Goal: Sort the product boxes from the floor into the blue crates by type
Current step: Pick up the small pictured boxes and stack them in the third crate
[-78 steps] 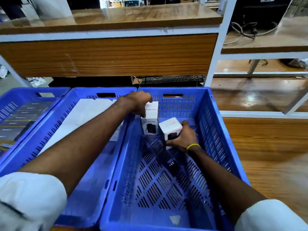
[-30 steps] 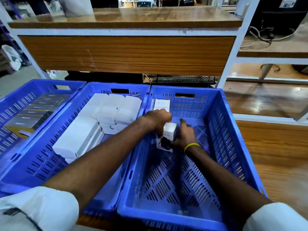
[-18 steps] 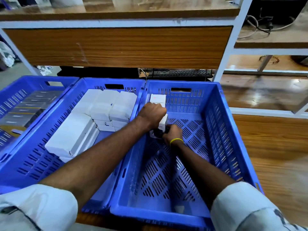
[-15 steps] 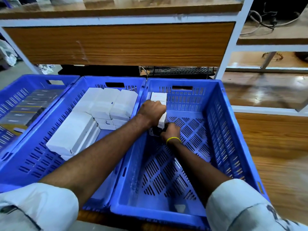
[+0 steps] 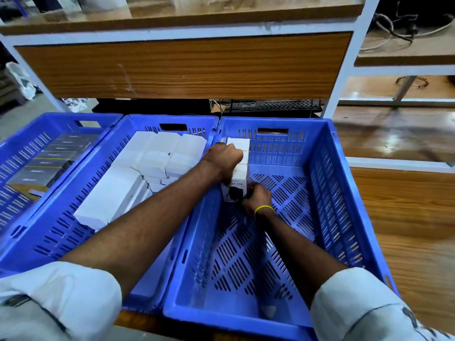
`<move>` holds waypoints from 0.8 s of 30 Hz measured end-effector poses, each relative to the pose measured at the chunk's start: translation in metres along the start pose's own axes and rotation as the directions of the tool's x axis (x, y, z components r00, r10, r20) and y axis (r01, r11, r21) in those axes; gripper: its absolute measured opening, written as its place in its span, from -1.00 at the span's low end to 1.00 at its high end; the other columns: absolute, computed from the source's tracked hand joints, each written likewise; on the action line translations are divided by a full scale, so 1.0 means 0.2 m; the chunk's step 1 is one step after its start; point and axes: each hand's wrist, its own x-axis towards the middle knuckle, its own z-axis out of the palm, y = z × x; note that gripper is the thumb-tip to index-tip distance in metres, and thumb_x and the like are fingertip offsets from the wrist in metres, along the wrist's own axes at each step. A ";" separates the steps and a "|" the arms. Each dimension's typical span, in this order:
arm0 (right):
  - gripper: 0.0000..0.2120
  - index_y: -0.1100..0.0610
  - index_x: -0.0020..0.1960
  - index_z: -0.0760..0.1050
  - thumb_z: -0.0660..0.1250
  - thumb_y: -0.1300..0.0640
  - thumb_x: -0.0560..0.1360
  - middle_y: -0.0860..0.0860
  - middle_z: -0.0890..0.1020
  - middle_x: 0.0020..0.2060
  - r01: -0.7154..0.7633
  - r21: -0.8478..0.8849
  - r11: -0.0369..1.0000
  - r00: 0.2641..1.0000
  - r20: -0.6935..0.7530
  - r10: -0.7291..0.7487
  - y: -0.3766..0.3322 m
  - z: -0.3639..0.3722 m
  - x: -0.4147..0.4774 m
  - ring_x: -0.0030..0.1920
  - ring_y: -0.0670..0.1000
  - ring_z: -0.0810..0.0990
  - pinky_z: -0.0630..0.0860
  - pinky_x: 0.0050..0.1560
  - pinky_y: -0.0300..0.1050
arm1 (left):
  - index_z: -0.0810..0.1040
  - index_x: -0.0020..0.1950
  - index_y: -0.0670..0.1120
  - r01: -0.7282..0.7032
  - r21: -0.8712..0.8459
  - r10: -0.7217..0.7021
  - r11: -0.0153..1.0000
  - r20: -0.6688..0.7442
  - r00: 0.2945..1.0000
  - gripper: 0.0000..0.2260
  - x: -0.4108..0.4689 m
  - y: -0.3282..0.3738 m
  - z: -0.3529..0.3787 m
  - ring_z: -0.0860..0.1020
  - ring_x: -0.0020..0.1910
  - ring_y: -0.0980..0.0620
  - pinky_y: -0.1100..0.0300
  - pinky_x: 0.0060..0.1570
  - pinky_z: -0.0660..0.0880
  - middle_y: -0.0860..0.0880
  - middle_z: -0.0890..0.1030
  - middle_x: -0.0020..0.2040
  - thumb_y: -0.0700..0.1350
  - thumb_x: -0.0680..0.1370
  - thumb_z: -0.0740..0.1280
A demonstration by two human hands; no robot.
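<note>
While the box (image 5: 238,184) stands by the far left corner of the right crate (image 5: 328,183), left grip (image 5: 225,159) curled over its top, right grip (image 5: 257,198) pinching its base, it seems stiff, light cardboard, best held across opposite faces.

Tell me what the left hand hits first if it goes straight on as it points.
The left hand meets at once the row of small white boxes it grips; past them, probably the right crate's far wall, though depth is unclear.
</note>
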 end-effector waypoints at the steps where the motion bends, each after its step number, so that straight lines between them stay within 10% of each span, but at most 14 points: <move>1: -0.66 0.17 0.09 0.55 0.45 0.16 0.33 0.18 0.67 0.02 0.006 -0.011 1.000 1.000 0.017 -0.006 0.01 -0.02 0.00 0.13 0.19 0.60 0.52 0.10 -0.07 | 0.49 -0.05 -0.10 -0.013 -0.057 0.013 0.998 -0.006 1.000 -0.53 0.01 -0.01 0.01 0.55 0.12 -0.17 0.09 -0.03 0.42 -0.14 0.61 0.05 0.11 0.28 0.62; 5: -0.58 0.20 0.16 0.53 0.47 0.19 0.31 0.17 0.66 0.00 0.046 -0.044 0.998 0.999 0.009 -0.046 0.06 -0.14 -0.03 0.09 0.16 0.62 0.54 0.06 -0.08 | 0.50 0.35 -0.08 -0.050 -0.335 0.023 0.941 -0.085 0.996 -0.41 -0.03 -0.10 0.04 0.42 0.33 -0.14 0.03 0.32 0.38 -0.08 0.57 0.29 0.21 0.43 0.47; 11: -0.44 0.16 0.43 0.41 0.27 0.28 0.42 0.20 0.56 0.28 0.122 -0.023 0.992 0.962 -0.243 -0.124 -0.06 -0.33 -0.15 0.28 0.23 0.49 0.45 0.24 0.05 | 0.56 0.29 -0.05 0.080 -0.477 -0.236 0.875 -0.277 0.932 -0.55 -0.26 -0.34 0.02 0.50 0.30 -0.13 0.02 0.29 0.42 -0.09 0.60 0.27 0.15 0.48 0.43; 17: -0.50 0.10 0.36 0.48 0.29 0.22 0.42 0.10 0.65 0.15 0.467 0.034 0.884 0.810 -0.418 -0.411 -0.68 -0.27 -0.38 0.16 0.14 0.59 0.44 0.18 -0.09 | 0.53 0.33 -0.07 0.255 -0.563 -0.453 0.786 -0.243 0.858 -0.47 -0.72 -0.68 0.12 0.48 0.34 -0.12 0.00 0.30 0.43 -0.10 0.57 0.31 0.17 0.45 0.43; 24: -0.52 0.23 0.25 0.53 0.36 0.22 0.33 0.17 0.67 0.08 0.825 -0.016 0.565 0.561 -0.105 -0.821 -1.44 0.54 -0.94 0.08 0.20 0.61 0.38 0.13 -0.08 | 0.55 0.31 -0.04 0.446 -0.631 -0.700 0.635 -0.224 0.679 -0.35 -1.73 -1.14 0.39 0.56 0.23 -0.19 -0.03 0.20 0.51 -0.17 0.61 0.25 0.30 0.33 0.30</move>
